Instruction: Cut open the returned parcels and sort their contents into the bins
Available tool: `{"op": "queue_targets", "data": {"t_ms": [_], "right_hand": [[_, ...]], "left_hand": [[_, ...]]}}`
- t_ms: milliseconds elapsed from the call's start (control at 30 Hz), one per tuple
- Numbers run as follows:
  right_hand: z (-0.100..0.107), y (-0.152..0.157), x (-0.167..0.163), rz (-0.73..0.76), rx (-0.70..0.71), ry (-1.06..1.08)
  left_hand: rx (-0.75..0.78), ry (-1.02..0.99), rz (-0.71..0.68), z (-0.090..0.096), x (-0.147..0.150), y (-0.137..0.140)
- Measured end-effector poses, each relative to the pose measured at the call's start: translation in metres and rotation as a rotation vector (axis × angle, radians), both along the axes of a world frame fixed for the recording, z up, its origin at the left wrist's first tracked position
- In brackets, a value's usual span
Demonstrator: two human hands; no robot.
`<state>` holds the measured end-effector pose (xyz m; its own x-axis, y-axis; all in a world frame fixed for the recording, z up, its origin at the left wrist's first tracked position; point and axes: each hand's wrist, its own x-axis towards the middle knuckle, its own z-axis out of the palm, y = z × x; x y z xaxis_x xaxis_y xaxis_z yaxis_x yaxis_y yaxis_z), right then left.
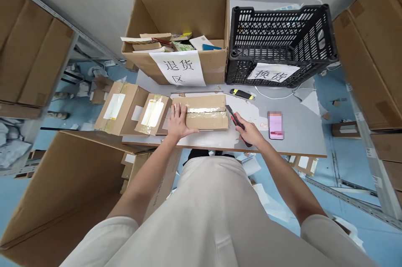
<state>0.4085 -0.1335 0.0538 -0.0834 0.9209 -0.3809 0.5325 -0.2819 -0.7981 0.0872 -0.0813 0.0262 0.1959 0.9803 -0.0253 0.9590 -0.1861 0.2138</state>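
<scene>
A small taped cardboard box (207, 122) lies in front of me on the table, clear tape running along its top seam. My left hand (179, 122) rests flat with spread fingers on its left end. In my right hand (249, 131) is a black and red utility knife (235, 117), its tip at the right end of the box, near the seam. Whether the blade touches the cardboard I cannot tell. Another utility knife (241, 93), black and yellow, lies behind the box.
Left of the box stand two taped cartons (152, 112) (116, 106). Behind are a large cardboard box (213, 66) of books and a black plastic crate (282, 55), both with paper signs. A phone (276, 124) lies at right. A big open carton (72, 170) stands lower left.
</scene>
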Motion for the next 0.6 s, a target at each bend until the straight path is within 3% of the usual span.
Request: {"op": "queue_targets", "data": {"t_ms": [100,200,400,600], "right_hand": [[0.015,0.004,-0.010,0.119,0.070,-0.332],[0.030,0.011,-0.020,0.207,0.073,-0.516],[0.049,0.010,-0.019,0.288,-0.063,-0.521],[0.055,-0.006,-0.001,0.294,-0.080,-0.463]], "left_hand": [[0.001,-0.022,0.007,-0.002,0.001,0.000],[0.001,-0.054,0.015,-0.003,0.002,0.000],[-0.041,-0.101,0.054,-0.003,0.002,0.001],[-0.060,-0.123,0.062,-0.005,0.001,0.001]]}}
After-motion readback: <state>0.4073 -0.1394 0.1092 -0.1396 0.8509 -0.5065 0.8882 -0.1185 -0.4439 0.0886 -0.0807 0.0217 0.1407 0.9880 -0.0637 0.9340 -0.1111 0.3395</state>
